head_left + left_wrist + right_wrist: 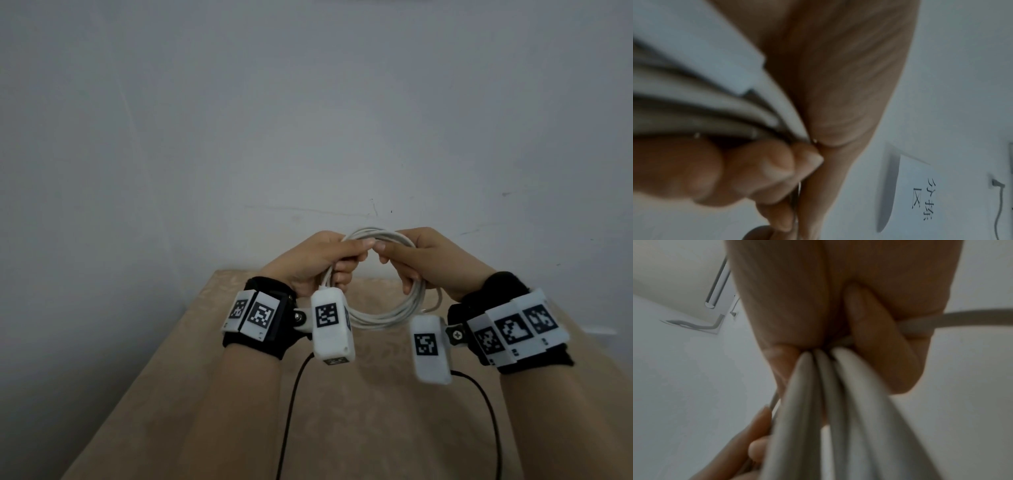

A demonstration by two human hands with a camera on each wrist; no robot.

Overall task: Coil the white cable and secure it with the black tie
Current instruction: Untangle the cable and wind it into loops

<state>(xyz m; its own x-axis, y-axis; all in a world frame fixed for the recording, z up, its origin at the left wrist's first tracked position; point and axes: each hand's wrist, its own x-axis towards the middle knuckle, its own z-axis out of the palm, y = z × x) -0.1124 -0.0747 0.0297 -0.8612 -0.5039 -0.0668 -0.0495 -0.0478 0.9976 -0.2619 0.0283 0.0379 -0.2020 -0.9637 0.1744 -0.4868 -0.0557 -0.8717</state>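
The white cable (380,317) is already wound into a round coil of several loops, held up in the air above the tan surface (342,411), its ring facing the person. The left hand (308,263) grasps the left side and top of the ring; the right hand (431,263) grasps the right side, and the two grips nearly meet at the far top. The bottom arc hangs free between the wrists. No black tie can be seen in any view, so neither hand is nearer it; one grip probably must let go to fetch it.
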